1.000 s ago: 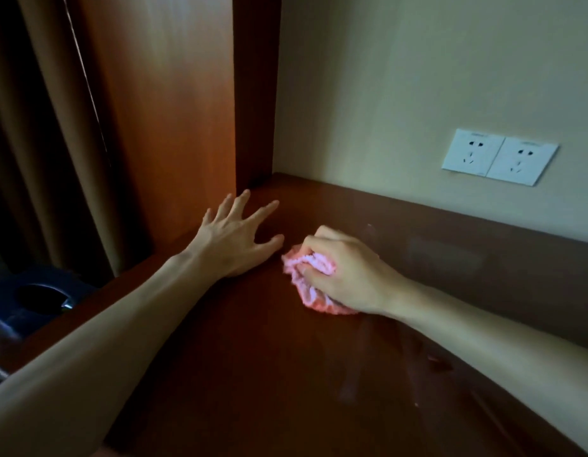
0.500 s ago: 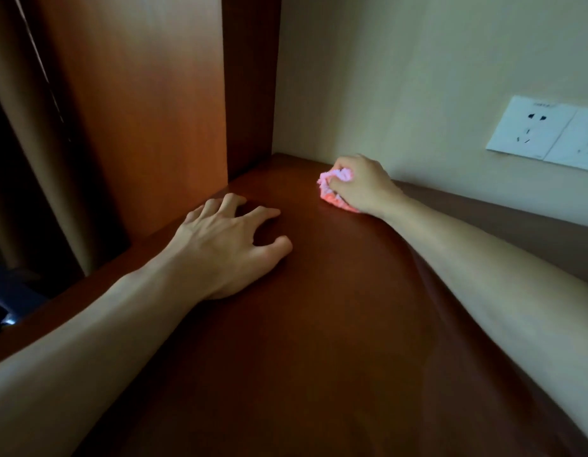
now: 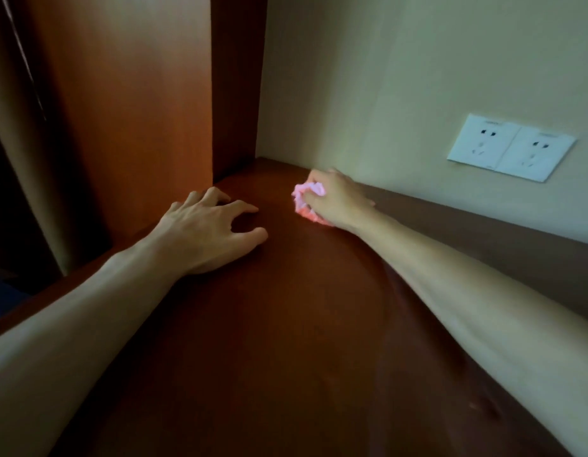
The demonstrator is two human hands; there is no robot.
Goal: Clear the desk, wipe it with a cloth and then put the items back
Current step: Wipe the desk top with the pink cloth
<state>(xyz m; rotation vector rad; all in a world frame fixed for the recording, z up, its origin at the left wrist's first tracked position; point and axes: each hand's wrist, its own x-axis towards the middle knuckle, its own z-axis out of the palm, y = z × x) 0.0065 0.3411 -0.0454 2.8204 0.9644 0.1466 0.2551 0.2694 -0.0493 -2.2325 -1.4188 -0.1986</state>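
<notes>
A bunched pink cloth [image 3: 304,201] sits on the dark reddish-brown desk [image 3: 269,341] near its far back edge, close to the corner. My right hand [image 3: 335,201] grips the cloth with curled fingers and presses it onto the wood next to the wall. My left hand [image 3: 208,229] rests on the desk to the left of the cloth, fingers spread and bent, fingertips touching the surface near the wooden side panel. No other desk items are in view.
A tall wooden panel [image 3: 127,110] rises at the desk's left edge, with a curtain [image 3: 19,143] beyond it. The cream wall [image 3: 401,77] carries two white sockets [image 3: 510,147] above a dark back strip [image 3: 483,225].
My right hand has pushed the cloth from mid-desk to the far back edge by the wall. My left hand has stayed planted, its fingers more bent than before.
</notes>
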